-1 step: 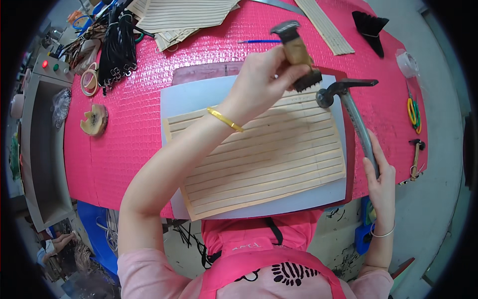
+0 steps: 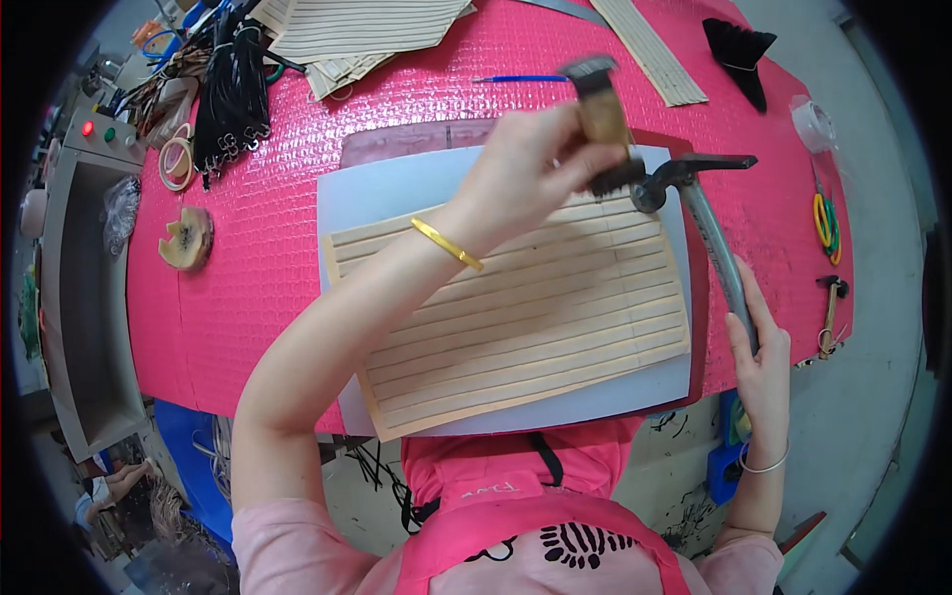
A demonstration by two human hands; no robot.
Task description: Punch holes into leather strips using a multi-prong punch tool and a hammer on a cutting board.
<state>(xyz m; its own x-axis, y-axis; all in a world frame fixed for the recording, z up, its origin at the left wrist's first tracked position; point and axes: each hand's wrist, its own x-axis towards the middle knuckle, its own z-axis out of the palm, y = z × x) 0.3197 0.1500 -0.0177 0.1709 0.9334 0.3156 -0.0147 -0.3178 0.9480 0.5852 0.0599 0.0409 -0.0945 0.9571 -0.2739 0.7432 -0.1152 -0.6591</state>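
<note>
A tan leather panel (image 2: 516,317) with raised parallel strips lies on a pale grey board (image 2: 387,198) on the pink table (image 2: 248,297). My left hand (image 2: 526,169), with a gold bangle on the wrist, is shut on a wooden-handled pronged punch (image 2: 602,114). The punch's dark toothed end rests at the panel's far right corner. My right hand (image 2: 759,362) grips the long metal handle of a hammer (image 2: 709,233) at the table's right edge. The hammer head (image 2: 684,177) hangs just right of the punch.
A bundle of black cords (image 2: 233,99), a tape roll (image 2: 177,164) and a round wooden piece (image 2: 185,238) lie at the left. More striped panels (image 2: 367,30), a blue pen (image 2: 521,78) and a black piece (image 2: 739,45) lie at the back. Green-yellow rings (image 2: 825,223) and a small mallet (image 2: 831,307) are at the right.
</note>
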